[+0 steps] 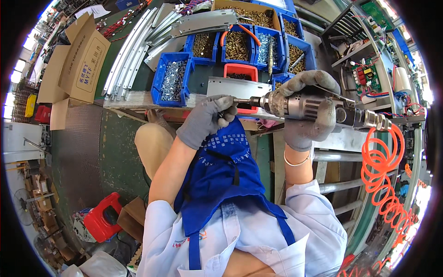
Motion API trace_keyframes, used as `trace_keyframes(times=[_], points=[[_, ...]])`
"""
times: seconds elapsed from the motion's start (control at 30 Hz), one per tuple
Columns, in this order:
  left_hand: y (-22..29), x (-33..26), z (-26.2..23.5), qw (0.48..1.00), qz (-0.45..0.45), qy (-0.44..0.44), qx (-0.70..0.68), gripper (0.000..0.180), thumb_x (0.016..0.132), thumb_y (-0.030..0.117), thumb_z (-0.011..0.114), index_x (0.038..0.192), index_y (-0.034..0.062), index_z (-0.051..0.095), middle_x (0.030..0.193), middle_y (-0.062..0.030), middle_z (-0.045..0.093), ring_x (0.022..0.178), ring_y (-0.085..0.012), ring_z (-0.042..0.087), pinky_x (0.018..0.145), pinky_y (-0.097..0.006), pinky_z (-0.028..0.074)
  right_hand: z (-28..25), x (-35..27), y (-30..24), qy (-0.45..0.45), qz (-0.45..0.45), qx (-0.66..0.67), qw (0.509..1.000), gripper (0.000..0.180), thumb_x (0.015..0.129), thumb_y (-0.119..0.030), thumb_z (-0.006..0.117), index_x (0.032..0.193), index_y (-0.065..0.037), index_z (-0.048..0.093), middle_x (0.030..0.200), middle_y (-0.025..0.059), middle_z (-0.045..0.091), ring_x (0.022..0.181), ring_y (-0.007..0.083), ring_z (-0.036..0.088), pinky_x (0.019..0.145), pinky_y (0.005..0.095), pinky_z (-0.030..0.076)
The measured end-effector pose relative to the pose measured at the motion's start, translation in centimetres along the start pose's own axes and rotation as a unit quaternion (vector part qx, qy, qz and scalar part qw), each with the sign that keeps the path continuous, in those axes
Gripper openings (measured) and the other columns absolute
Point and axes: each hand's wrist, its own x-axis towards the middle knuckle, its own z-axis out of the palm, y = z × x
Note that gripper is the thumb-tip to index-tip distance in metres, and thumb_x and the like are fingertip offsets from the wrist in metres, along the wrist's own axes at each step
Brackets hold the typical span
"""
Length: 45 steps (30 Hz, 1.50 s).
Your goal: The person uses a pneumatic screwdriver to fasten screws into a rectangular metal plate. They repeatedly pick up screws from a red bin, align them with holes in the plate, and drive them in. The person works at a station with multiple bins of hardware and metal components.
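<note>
My right hand [310, 108], in a grey work glove, grips a grey pneumatic screwdriver [318, 107] held level and pointing left. An orange coiled air hose [383, 171] hangs from its rear end. My left hand [206, 119], also gloved, pinches the bit at the tool's tip [241, 100]; whether a screw is between the fingers I cannot tell. Both hands hover above my blue apron [221, 171], just in front of the workbench edge. A flat metal plate [237, 87] lies on the bench right behind the tool tip.
Blue bins of screws [173, 78] and brass parts [237, 44], plus a red bin [241, 71], fill the bench. Long curved metal strips [134, 51] lie at the left. Cardboard boxes [78, 60] stand further left. A circuit board unit [364, 76] sits right. A red container [102, 217] is on the floor.
</note>
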Motion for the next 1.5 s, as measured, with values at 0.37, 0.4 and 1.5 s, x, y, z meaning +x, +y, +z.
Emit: trace_keyframes(times=[0.37, 0.4, 1.5], points=[[-0.6, 2.3, 0.8, 0.786, 0.314, 0.141, 0.514, 0.016, 0.083, 0.015, 0.064, 0.092, 0.0026, 0.068, 0.08, -0.0058, 0.064, 0.068, -0.016, 0.06, 0.06, -0.028, 0.047, -1.9, 1.4, 3.9, 0.121, 0.016, -0.02, 0.992, 0.03, 0.091, -0.022, 0.05, 0.113, -0.001, 0.052, 0.093, 0.0125, 0.059, 0.076, 0.0205, 0.06, 0.068, 0.0387, 0.054], [-0.4, 2.9, 0.8, 0.737, 0.325, 0.154, 0.572, 0.016, 0.081, 0.013, 0.066, 0.094, 0.0039, 0.069, 0.082, -0.0068, 0.065, 0.071, -0.0188, 0.062, 0.063, -0.029, 0.048, -1.9, 1.7, 4.3, 0.123, 0.024, -0.039, 0.991, 0.029, 0.091, -0.02, 0.051, 0.113, -0.001, 0.052, 0.093, 0.0124, 0.059, 0.076, 0.0198, 0.06, 0.068, 0.0382, 0.055], [-4.3, 2.1, -2.4, 0.901, 0.199, 0.277, 0.268, 0.024, 0.088, 0.019, 0.061, 0.077, -0.003, 0.063, 0.064, 0.0052, 0.05, 0.062, -0.0042, 0.04, 0.054, -0.023, 0.035, 5.1, 4.8, 12.1, -0.109, 0.106, -0.211, 0.966, 0.011, 0.081, -0.005, 0.066, 0.091, 0.0, 0.064, 0.069, -0.0006, 0.061, 0.06, 0.005, 0.056, 0.054, 0.0209, 0.046]])
